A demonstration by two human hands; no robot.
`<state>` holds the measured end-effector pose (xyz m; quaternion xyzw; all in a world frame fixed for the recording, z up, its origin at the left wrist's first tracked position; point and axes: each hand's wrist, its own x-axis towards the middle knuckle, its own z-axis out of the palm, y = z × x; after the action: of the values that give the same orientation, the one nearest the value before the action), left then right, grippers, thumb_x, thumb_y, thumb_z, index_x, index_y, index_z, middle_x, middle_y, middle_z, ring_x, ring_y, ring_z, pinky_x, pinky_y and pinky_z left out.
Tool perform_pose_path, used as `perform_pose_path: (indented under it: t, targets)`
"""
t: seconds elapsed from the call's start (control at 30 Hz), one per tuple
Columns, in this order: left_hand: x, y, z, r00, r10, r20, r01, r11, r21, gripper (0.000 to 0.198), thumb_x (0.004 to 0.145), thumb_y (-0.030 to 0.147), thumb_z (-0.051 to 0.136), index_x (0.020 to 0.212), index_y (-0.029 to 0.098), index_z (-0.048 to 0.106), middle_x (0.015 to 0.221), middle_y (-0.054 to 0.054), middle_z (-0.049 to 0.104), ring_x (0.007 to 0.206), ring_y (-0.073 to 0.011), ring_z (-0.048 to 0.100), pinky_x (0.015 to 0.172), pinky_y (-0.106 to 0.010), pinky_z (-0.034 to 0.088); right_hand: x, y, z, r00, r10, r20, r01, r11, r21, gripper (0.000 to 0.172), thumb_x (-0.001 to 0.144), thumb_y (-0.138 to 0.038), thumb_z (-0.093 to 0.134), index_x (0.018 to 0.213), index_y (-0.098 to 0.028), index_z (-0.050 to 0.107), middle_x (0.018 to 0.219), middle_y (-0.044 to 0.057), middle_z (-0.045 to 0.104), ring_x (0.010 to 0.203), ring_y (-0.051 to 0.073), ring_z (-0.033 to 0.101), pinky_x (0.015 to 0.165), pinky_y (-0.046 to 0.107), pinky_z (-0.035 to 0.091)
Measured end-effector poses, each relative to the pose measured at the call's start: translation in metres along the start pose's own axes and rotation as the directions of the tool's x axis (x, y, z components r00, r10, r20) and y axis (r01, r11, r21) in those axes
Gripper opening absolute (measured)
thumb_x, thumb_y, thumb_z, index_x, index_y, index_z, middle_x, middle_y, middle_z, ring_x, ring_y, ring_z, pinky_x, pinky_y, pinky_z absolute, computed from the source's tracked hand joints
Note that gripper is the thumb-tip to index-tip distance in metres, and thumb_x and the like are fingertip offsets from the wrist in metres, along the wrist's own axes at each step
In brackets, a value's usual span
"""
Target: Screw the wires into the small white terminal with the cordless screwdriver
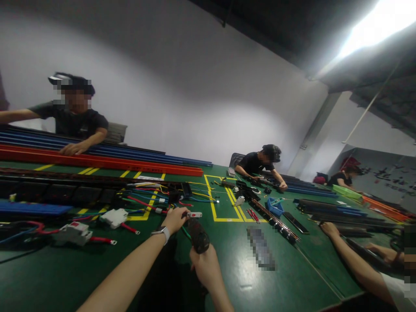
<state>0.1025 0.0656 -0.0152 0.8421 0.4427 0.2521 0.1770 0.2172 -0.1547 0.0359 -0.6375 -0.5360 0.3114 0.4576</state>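
A: Take the head view: what does the right hand point(206, 265) have?

B: A dark, round-bodied power driver point(199, 237); the fingers are wrapped around its handle.

A: And the left hand point(175, 220)?

B: Its fingertips are clamped on a small white plastic block with a red mark point(195, 215). A pale-banded wristwatch point(161, 235) sits at that wrist.

A: Where's the block, exactly?

B: At the driver's far end, above the green tabletop point(227, 279). I can't tell whether driver and block touch.

A: What's around them?

B: To the left, a pale grey plastic block with a red cable point(113, 218); to the right, an open blue plastic bin point(274, 207).
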Motion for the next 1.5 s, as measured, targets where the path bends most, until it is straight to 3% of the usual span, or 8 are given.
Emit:
perform_pose_path:
  t: [0.27, 0.43, 0.7, 1.03, 1.5]
  targets:
    - [0.000, -0.002, 0.001, 1.000, 0.005, -0.017, -0.005, 1.000, -0.002, 0.024, 0.089, 0.035, 0.060, 0.109, 0.031, 0.073, 0.114, -0.004, 0.075, 0.113, -0.0257, 0.064, 0.102, -0.041, 0.038, 0.000, 0.003, -0.001, 1.000, 0.007, -0.015, -0.008, 0.998, -0.064, 0.013, 0.083, -0.024, 0.050, 0.075, -0.019, 0.058, 0.054, -0.001, 0.057, 0.051, 0.015, 0.056, 0.048, 0.022, 0.037]
    - [0.002, -0.005, 0.001, 1.000, 0.004, -0.016, -0.004, 1.000, -0.013, 0.025, 0.090, 0.036, 0.060, 0.110, 0.031, 0.072, 0.116, -0.003, 0.075, 0.114, -0.0250, 0.064, 0.103, -0.041, 0.038, 0.006, 0.007, -0.001, 0.999, 0.039, 0.011, -0.038, 0.998, -0.059, 0.013, 0.081, -0.025, 0.051, 0.071, -0.019, 0.057, 0.052, -0.001, 0.056, 0.049, 0.015, 0.055, 0.048, 0.022, 0.037]
    - [0.003, -0.009, 0.004, 0.999, 0.018, -0.027, -0.017, 1.000, 0.012, 0.025, 0.089, 0.037, 0.062, 0.110, 0.031, 0.072, 0.115, -0.003, 0.075, 0.114, -0.0257, 0.065, 0.102, -0.041, 0.039, 0.008, 0.014, 0.006, 1.000, 0.016, 0.010, -0.016, 0.999, 0.038, 0.014, 0.082, -0.027, 0.052, 0.082, -0.018, 0.062, 0.054, -0.003, 0.056, 0.050, 0.016, 0.058, 0.048, 0.023, 0.039]
    - [0.002, -0.007, 0.002, 1.000, 0.016, -0.026, -0.016, 1.000, -0.002, 0.026, 0.088, 0.035, 0.061, 0.111, 0.031, 0.072, 0.113, -0.003, 0.076, 0.112, -0.0253, 0.065, 0.100, -0.041, 0.040, 0.002, 0.004, 0.010, 0.998, 0.050, -0.032, -0.051, 0.998, -0.040, 0.013, 0.083, -0.027, 0.052, 0.076, -0.019, 0.060, 0.055, -0.001, 0.058, 0.051, 0.016, 0.058, 0.049, 0.023, 0.040]
    - [0.002, -0.007, 0.003, 1.000, -0.005, -0.024, 0.005, 1.000, 0.025, 0.027, 0.087, 0.035, 0.062, 0.112, 0.032, 0.073, 0.112, -0.004, 0.075, 0.111, -0.0258, 0.065, 0.099, -0.041, 0.040, 0.005, 0.015, 0.010, 0.999, 0.025, -0.029, -0.026, 0.998, -0.049, 0.014, 0.083, -0.028, 0.051, 0.076, -0.020, 0.060, 0.056, -0.001, 0.059, 0.052, 0.016, 0.060, 0.051, 0.024, 0.041]
